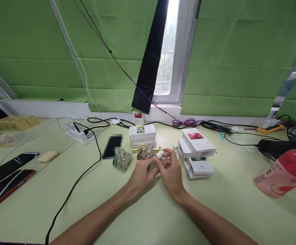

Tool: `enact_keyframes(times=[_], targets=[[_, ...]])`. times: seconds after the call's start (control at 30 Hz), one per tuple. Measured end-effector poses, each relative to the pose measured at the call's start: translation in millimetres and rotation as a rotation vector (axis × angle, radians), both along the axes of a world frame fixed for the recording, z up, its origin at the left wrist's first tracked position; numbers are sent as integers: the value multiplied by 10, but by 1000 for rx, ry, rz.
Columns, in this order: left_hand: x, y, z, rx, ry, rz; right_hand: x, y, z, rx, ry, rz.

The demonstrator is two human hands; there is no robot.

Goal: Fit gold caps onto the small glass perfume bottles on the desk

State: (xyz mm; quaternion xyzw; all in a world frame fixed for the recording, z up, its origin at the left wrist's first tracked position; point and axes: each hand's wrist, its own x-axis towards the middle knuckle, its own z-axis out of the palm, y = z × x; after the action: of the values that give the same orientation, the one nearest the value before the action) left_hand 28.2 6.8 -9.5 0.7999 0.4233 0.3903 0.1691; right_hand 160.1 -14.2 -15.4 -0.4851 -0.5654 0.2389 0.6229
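My left hand (143, 172) and my right hand (172, 173) meet near the middle of the table. Between them is a small clear glass bottle with a silver top (159, 155), which looks like a perfume bottle; its body is mostly hidden by my fingers. The left fingers are closed around its lower part. My right thumb and forefinger are at the silver top. Just beyond my hands lie more glass bottles (144, 153) and gold cylindrical pieces (136, 149). To the left is a cluster of clear glass bottles (122, 161).
White boxes are stacked behind (142, 131) and to the right (199, 144). A black cable (80, 177) crosses the table on the left, near two phones (8, 185) and a power strip (80, 134). A pink bottle with a red lid (278, 175) stands far right.
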Motion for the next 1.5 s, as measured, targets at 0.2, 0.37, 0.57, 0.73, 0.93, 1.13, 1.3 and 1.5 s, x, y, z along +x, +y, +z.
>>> enact_keyframes(times=[0.2, 0.37, 0.57, 0.73, 0.93, 1.13, 1.3, 1.5], targets=[[-11, 0, 24, 3, 9, -11, -13, -15, 0, 32, -61, 10], [-11, -8, 42, -6, 12, -31, -3, -5, -13, 75, -120, 38], [-3, -12, 54, -12, 6, -37, 8, 7, -19, 73, -172, 52], [-8, -6, 35, 2, -4, -35, 5, 6, -12, 80, -163, 55], [-7, -7, 37, -16, 2, -38, 9, 17, -16, 87, -168, 50], [2, -14, 52, -10, 5, -28, 9, 22, -25, 76, -170, 46], [-3, -28, 49, -11, 6, -25, 10, 27, -29, 73, -171, 41], [1, -24, 43, -27, 8, -26, 12, 31, -25, 60, -167, 37]])
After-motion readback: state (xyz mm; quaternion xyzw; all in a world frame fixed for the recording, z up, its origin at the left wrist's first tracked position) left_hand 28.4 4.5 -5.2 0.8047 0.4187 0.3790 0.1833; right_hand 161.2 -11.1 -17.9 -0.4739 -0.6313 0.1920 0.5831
